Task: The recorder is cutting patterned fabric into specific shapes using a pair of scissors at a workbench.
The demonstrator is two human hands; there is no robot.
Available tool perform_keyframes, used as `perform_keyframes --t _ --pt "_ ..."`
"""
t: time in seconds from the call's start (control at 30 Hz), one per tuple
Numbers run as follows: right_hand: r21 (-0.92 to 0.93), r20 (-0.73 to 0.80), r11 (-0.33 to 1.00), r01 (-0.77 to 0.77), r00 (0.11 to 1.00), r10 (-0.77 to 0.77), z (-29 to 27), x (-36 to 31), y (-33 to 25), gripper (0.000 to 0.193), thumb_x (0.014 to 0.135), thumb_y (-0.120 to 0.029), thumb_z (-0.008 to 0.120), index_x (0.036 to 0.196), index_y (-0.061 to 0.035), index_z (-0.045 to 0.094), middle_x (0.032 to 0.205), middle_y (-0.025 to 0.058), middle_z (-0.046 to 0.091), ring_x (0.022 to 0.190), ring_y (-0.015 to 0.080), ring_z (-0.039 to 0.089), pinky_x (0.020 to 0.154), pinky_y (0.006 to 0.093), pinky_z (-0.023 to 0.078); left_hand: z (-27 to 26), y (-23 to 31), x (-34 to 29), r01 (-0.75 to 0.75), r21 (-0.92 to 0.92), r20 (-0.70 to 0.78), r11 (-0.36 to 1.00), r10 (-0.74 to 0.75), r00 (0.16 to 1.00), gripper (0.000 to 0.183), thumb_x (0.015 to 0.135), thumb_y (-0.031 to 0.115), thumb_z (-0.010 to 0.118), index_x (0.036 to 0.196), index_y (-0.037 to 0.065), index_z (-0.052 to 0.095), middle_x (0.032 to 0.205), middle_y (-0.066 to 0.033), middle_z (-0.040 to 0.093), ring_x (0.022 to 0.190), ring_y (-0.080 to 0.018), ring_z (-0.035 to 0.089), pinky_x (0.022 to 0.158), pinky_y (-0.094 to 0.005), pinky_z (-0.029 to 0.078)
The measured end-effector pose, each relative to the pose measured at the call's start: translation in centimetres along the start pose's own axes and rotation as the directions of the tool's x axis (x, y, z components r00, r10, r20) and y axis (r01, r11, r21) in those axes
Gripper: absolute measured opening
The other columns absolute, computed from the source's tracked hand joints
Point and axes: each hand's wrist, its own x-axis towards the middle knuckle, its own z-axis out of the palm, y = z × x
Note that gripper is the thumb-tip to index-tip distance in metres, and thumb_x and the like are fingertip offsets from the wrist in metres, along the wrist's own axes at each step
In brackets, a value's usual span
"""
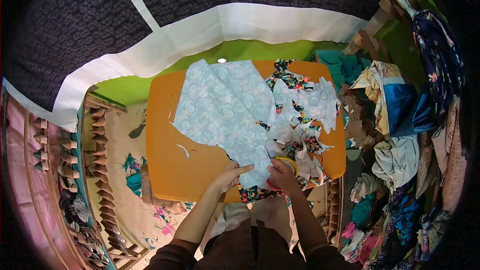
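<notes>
Gripping yellow-handled scissors [287, 162], right hand [281, 174] meets pale floral fabric [225, 107] pinned under open left hand [231, 174].

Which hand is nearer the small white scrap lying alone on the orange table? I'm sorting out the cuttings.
Left. The left hand lies right of the white scrap; the right hand, on yellow-handled scissors, is farther right.

Light was even and fairly bright over the orange worktop [165, 160], with one small glare spot near its far edge. Shadows were soft. Corners fell to black, straight lines bowed toward the rim, and outer detail was smeared.
</notes>
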Motion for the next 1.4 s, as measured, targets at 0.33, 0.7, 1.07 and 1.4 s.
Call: perform_keyframes --t 0.33,0.7,1.07,1.4 --pt "-0.805 0.137 0.472 0.358 0.888 -0.439 -1.8 -1.8 -1.5 0.049 0.063 -0.006 0.051 0.111 -0.0028 0.042 0.095 0.0189 0.044 0.089 0.0343 0.045 0.079 0.0391 0.038 0.2 0.5 -1.9 -0.082 -0.361 0.087 0.929 0.121 0.989 0.025 0.085 0.016 0.043 0.104 0.000 0.045 0.102 -0.0095 0.054 0.090 -0.0144 0.054 0.078 -0.0257 0.043" --pt "-0.736 0.118 0.593 0.325 0.926 -0.360 -0.9 -2.9 -3.1 0.062 0.061 -0.016 0.061 0.114 0.0033 0.034 0.092 0.0212 0.051 0.084 0.0314 0.051 0.074 0.0392 0.041 1.7 4.6 -5.8 -0.199 -0.768 0.137 0.609 0.460 0.877 0.040 0.088 0.027 0.032 0.116 -0.001 0.036 0.114 -0.0121 0.047 0.107 -0.0226 0.044 0.095 -0.0345 0.031" --pt "0.185 -0.118 0.903 0.389 0.921 -0.372 2.5 -3.4 -6.1 0.053 0.073 -0.006 0.059 0.116 -0.0033 0.027 0.075 0.0023 0.047 0.052 0.0040 0.041 0.043 0.0167 0.033 4.7 6.8 -7.9 -0.303 -0.774 0.082 0.556 0.562 0.823 0.042 0.088 0.033 0.034 0.115 0.002 0.037 0.115 -0.0104 0.045 0.106 -0.0203 0.043 0.093 -0.0323 0.031" --pt "0.272 -0.092 0.860 0.432 0.901 -0.423 3.9 -2.4 -13.4 0.049 0.072 0.000 0.056 0.113 -0.0032 0.030 0.057 -0.0033 0.037 0.042 0.0038 0.036 0.035 0.0178 0.028 4.5 7.9 -6.8 -0.327 -0.720 0.077 0.612 0.539 0.839 0.029 0.084 0.022 0.046 0.105 0.002 0.044 0.101 -0.0098 0.051 0.094 -0.0190 0.049 0.080 -0.0314 0.040"
